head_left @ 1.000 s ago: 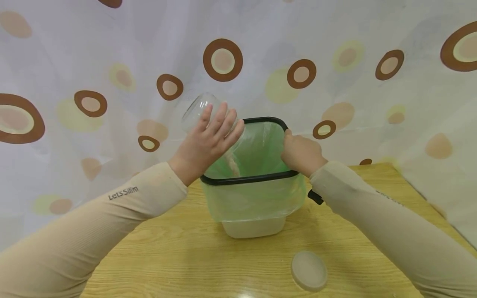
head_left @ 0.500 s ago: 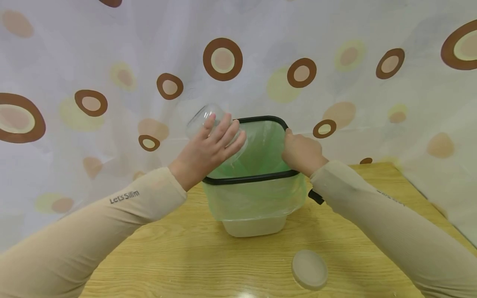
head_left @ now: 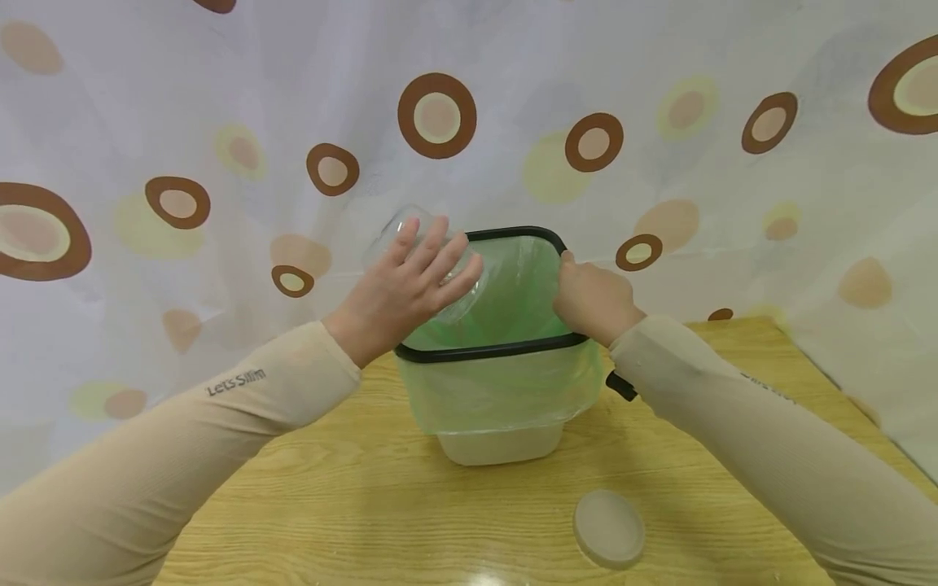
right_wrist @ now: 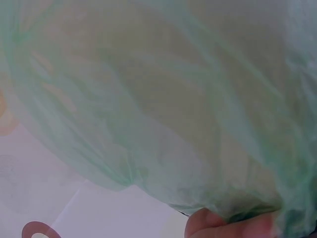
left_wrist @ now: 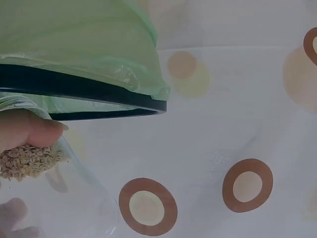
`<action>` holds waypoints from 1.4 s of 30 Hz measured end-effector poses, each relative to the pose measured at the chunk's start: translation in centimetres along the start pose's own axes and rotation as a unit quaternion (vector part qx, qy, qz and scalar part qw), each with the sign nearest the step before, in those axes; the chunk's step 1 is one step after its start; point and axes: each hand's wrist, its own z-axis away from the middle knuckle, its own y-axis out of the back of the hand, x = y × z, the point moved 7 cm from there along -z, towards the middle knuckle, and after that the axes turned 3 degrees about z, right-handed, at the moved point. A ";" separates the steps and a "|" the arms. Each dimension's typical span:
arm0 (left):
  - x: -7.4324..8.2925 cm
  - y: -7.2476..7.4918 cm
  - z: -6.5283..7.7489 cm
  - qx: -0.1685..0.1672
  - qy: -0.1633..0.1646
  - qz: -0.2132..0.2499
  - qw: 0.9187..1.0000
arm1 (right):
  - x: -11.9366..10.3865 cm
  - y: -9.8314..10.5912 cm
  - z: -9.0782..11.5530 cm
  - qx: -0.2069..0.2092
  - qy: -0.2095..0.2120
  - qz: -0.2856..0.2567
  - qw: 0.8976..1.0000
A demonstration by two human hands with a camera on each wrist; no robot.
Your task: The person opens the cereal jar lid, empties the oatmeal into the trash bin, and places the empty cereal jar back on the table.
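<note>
At the bin [head_left: 501,448], the left hand [head_left: 405,285] clasps a tilted jar [left_wrist: 77,198], fingers spread, and the right hand [head_left: 595,299] grips the rim [head_left: 498,352].

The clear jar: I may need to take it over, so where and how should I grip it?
Probably round its raised closed end, from the head view's upper left: the clear jar tilts mouth-down over the bag-lined bin, and the left hand covers its middle, leaving that end exposed.

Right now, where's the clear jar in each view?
Head: jar, left of centre, tilted in the left hand.
Left wrist: jar at lower left, flakes inside.
Right wrist: no jar discernible.
Shared landmark: green liner: head centre, left-wrist upper left, most of right wrist.
</note>
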 end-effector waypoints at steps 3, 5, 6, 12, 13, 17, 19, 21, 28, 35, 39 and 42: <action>0.0 -0.2 0.0 -0.017 -0.011 -0.008 1.000 | -0.1 0.0 0.0 -0.004 -0.002 -0.002 1.000; -0.4 -0.2 -0.2 -0.019 -0.001 0.001 1.000 | -0.1 0.0 0.0 -0.008 -0.003 -0.001 1.000; -0.7 -0.3 -0.3 -0.018 0.004 0.001 1.000 | -0.1 0.0 0.0 -0.009 -0.004 -0.002 1.000; 0.0 -0.7 0.1 -0.024 -0.036 -0.042 0.998 | -0.4 0.1 -0.1 -0.008 -0.006 0.002 1.000; 0.1 -0.7 0.3 -0.026 -0.039 -0.042 0.998 | -0.5 0.0 -0.1 -0.010 -0.006 0.003 1.000; -0.6 -0.5 0.4 -0.023 0.004 -0.052 0.998 | -0.6 -0.3 -0.2 -0.018 -0.007 0.004 1.000; -0.8 -0.5 0.4 -0.025 0.011 -0.069 0.997 | -0.7 -0.3 -0.3 -0.017 -0.006 0.006 1.000; -0.4 -0.6 0.5 -0.025 -0.004 -0.077 0.997 | -0.7 -0.2 -0.3 -0.013 -0.005 0.009 1.000; 0.5 -1.2 0.6 -0.034 0.000 -0.057 0.998 | -0.5 0.1 -0.3 -0.015 -0.009 0.013 1.000; 1.1 -1.0 0.5 -0.045 -0.028 -0.037 0.998 | -0.3 0.0 -0.3 -0.014 -0.014 0.011 1.000; -0.2 -0.8 -0.4 -0.028 0.013 -0.051 0.998 | -0.2 0.0 -0.2 -0.017 -0.011 0.008 1.000; -0.9 -0.6 -0.9 -0.005 0.033 -0.060 0.998 | 0.0 0.1 -0.1 -0.016 -0.011 0.006 1.000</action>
